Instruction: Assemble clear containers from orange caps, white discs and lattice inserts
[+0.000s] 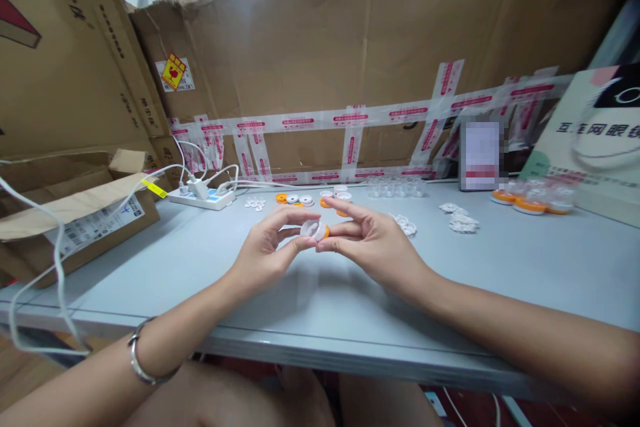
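Above the grey table (320,300), both hands meet around a small round white cap with an orange rim (313,230). My left hand (270,240) pinches its white side between thumb and fingers. My right hand (373,240) has its thumb and fingertips on the orange side, with the index finger stretched out above. Just behind the hands lie orange and white rings (295,199) and more round caps (336,193), partly hidden by the right fingers. Small white pieces (255,204) lie to their left.
Clear plastic cups (397,187) stand at the back, and clear domes with orange bases (535,197) at the right. White parts (460,219) lie in front of a phone-like screen (483,153). A power strip (203,196) and an opened carton (85,213) occupy the left; a large taped carton (320,60) walls the back.
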Demonstrator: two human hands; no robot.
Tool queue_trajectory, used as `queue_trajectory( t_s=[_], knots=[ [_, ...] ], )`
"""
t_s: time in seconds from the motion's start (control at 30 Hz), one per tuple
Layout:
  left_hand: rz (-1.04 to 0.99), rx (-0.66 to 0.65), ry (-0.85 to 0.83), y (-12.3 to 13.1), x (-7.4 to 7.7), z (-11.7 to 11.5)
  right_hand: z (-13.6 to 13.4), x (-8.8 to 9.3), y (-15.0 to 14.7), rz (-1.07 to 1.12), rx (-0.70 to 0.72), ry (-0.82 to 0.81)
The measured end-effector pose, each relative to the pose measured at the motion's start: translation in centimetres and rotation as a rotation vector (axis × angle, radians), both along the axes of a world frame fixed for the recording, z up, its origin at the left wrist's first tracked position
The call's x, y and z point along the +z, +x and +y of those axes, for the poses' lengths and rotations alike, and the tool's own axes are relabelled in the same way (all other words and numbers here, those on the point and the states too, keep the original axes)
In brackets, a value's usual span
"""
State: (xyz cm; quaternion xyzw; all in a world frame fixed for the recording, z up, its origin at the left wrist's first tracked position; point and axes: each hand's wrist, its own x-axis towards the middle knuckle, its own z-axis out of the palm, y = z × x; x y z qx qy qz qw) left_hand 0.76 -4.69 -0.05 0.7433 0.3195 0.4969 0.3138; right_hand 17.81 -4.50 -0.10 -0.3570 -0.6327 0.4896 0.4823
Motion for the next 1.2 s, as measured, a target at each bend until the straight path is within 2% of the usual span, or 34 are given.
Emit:
queue_trajectory(
  t_s=[0.3,0.57,0.77,0.97,1.07,1.2],
  knots=[
    [0.034,-0.014,-0.015,-0.2,-0.1,0.1,0.0,-0.1,0.1,-0.045,-0.03,0.048],
    [0.142,-0.071,0.074,-0.8,-0.1,0.7,0.7,-0.1,-0.1,0.042,0.069,-0.173],
    [0.273,-0.097,0.038,-1.2,-0.1,0.9,1.9,-1.0,0.2,0.034,0.202,-0.256],
    [0.35,-0.056,0.036,-1.1,-0.3,0.8,2.7,-1.5,0.4,0.007,0.311,-0.317],
    [0.374,-0.037,0.042,-1.0,-0.5,0.7,3.0,-1.7,0.4,0.042,0.309,-0.383],
    [0.339,-0.025,-0.031,-0.7,-0.7,0.8,3.0,-1.9,0.5,0.043,0.289,-0.373]
  ],
)
